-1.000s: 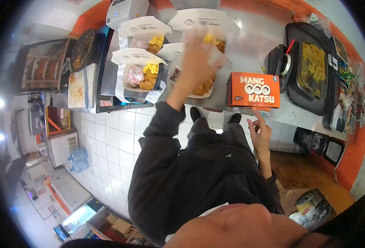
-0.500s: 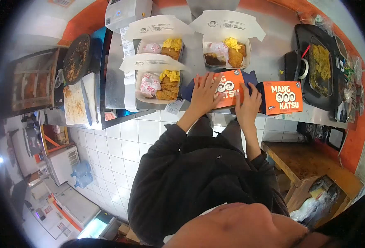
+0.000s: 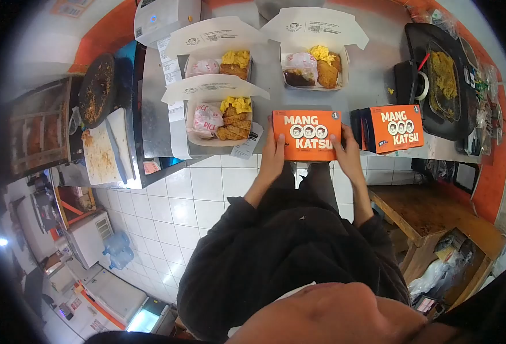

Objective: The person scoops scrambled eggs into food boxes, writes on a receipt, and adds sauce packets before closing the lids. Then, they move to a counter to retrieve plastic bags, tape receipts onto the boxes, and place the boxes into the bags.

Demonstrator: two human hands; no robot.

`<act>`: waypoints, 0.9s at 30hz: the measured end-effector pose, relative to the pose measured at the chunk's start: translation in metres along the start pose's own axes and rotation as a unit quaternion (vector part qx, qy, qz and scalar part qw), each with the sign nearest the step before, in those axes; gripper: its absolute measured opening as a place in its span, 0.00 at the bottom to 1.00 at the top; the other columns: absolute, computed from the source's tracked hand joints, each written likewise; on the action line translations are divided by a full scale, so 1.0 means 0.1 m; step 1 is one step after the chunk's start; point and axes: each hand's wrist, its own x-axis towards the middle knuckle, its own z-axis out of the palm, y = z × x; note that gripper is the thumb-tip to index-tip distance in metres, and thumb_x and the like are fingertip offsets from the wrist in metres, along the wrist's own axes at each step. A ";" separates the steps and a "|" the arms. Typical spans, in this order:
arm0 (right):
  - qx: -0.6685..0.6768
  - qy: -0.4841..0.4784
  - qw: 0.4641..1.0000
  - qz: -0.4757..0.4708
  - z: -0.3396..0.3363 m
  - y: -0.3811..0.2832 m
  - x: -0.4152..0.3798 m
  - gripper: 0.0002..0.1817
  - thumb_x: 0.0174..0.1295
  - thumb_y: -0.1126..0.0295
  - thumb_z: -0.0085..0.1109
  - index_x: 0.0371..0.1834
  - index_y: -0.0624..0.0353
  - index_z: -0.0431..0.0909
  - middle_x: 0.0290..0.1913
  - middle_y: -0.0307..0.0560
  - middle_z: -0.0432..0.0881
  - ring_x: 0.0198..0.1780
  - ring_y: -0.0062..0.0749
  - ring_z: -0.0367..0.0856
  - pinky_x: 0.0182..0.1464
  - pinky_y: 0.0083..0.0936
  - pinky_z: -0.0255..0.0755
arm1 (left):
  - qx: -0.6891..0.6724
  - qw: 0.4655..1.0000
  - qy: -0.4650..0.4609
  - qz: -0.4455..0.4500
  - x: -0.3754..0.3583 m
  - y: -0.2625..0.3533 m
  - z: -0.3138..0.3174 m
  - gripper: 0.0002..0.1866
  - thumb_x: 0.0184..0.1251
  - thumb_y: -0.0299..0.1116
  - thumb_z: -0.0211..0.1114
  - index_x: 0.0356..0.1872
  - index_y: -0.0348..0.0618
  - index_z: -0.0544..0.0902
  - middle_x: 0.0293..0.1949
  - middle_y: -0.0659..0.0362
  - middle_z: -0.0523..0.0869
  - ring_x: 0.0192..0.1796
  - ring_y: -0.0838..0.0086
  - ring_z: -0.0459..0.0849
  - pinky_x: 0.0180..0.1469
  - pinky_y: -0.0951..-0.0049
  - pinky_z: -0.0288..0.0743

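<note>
An orange closed food box (image 3: 307,123) printed "MANG KATSU" lies at the counter's front edge. My left hand (image 3: 272,156) grips its left side, and my right hand (image 3: 349,153) holds the right side, thumbs on the front corners. The fingers under and behind the box are partly hidden. To the right stands a stack of similar orange boxes (image 3: 401,129). Three open white boxes hold food: one at front left (image 3: 193,135), one behind it (image 3: 190,63) and one at back centre (image 3: 284,74). They contain yellow scrambled egg, breaded cutlet and a wrapped rice pack.
A black tray (image 3: 411,43) with a clear container of yellow food (image 3: 443,80) occupies the right end. At left are a cutting board (image 3: 99,157), a knife (image 3: 116,149) and a round dark pan (image 3: 97,94). A receipt printer (image 3: 164,20) stands at back left.
Both hands have moved from on top of the orange box to its two sides. Its dark flaps, spread out before, are no longer visible, and its printed face is now fully exposed.
</note>
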 end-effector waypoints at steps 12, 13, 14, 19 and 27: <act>0.148 -0.114 0.955 0.231 -0.36 -0.03 0.08 0.23 0.69 0.58 0.44 0.51 0.70 0.73 0.37 0.49 0.78 0.40 0.27 0.74 0.44 0.23 0.68 | 0.120 0.957 -0.257 -0.067 0.36 0.68 -0.64 0.29 0.73 0.46 0.43 0.63 0.31 0.62 0.56 0.42 0.73 0.60 0.56 0.71 0.62 0.67 0.61; 0.047 -0.070 0.988 0.129 -0.15 0.33 0.01 0.23 0.69 0.59 0.42 0.56 0.70 0.69 0.44 0.56 0.75 0.47 0.35 0.72 0.51 0.29 0.65 | 0.185 0.957 -0.213 0.065 0.28 0.41 -0.53 0.28 0.73 0.46 0.43 0.62 0.29 0.62 0.58 0.41 0.69 0.61 0.53 0.68 0.63 0.64 0.61; -0.055 -0.025 0.998 0.023 -0.05 0.51 -0.04 0.25 0.70 0.61 0.40 0.61 0.69 0.64 0.52 0.62 0.72 0.54 0.43 0.71 0.58 0.34 0.62 | 0.247 0.949 -0.172 0.092 0.24 -0.03 -0.39 0.26 0.73 0.42 0.42 0.62 0.30 0.62 0.60 0.40 0.63 0.63 0.47 0.62 0.64 0.58 0.58; -0.186 0.056 0.979 -0.059 0.03 0.08 -0.20 0.31 0.69 0.61 0.39 0.71 0.65 0.46 0.70 0.63 0.50 0.69 0.55 0.51 0.70 0.46 0.44 | 0.279 0.951 -0.030 0.128 0.30 -0.02 -0.19 0.26 0.72 0.38 0.41 0.68 0.40 0.55 0.63 0.39 0.60 0.65 0.46 0.59 0.68 0.55 0.50; -0.350 -0.178 0.855 -0.340 -0.24 0.14 0.03 0.43 0.56 0.55 0.57 0.71 0.61 0.48 0.73 0.58 0.46 0.74 0.51 0.42 0.71 0.48 0.43 | 0.502 0.686 -0.340 0.401 0.66 0.59 -0.41 0.48 0.49 0.66 0.59 0.71 0.59 0.53 0.67 0.37 0.53 0.66 0.43 0.57 0.67 0.45 0.47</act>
